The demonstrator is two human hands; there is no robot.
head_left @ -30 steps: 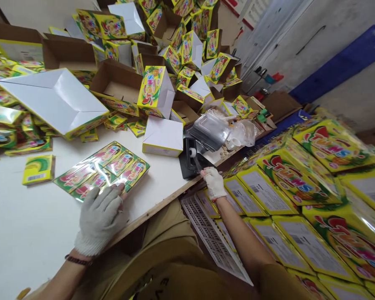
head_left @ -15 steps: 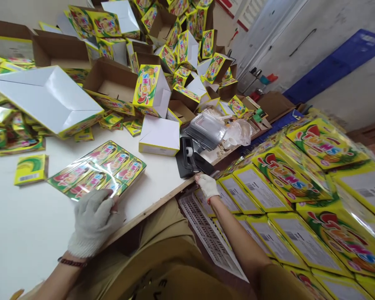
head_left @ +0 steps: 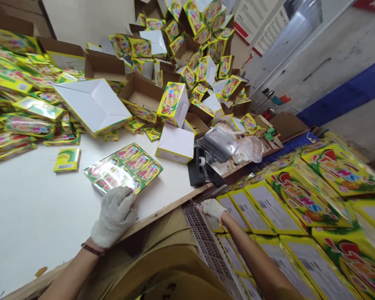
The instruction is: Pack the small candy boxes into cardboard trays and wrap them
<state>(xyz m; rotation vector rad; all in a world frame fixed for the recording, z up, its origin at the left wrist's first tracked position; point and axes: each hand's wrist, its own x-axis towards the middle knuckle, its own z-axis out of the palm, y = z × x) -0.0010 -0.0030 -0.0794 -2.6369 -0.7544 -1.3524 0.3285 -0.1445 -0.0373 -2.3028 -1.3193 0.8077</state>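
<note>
A shiny pack of several small candy boxes (head_left: 143, 162) lies on the white table, printed in green, yellow and pink. At its near edge is my left hand (head_left: 115, 214), in a whitish knit glove, with the fingers curled on the pack. My right hand (head_left: 213, 209), gloved too, is below the table's edge, its fingers pinched together. A clear, glossy strip of tape (head_left: 195, 205) shows at its fingertips, though its ends are hard to make out. Beyond that hand stands a black tape dispenser (head_left: 203, 168) with a roll in it.
A small yellow box (head_left: 67, 160) lies left of the pack. Open cartons (head_left: 143, 96) and a white-bottomed box (head_left: 176, 141) crowd the far side. Stacked wrapped cartons (head_left: 300, 191) fill the right, beside a plastic crate (head_left: 203, 237). Clear packaging (head_left: 218, 141) lies past the dispenser.
My right hand has drawn back from the dispenser and is lower, below the table edge. My left hand stays at the pack's near edge. The whole view has shifted.
</note>
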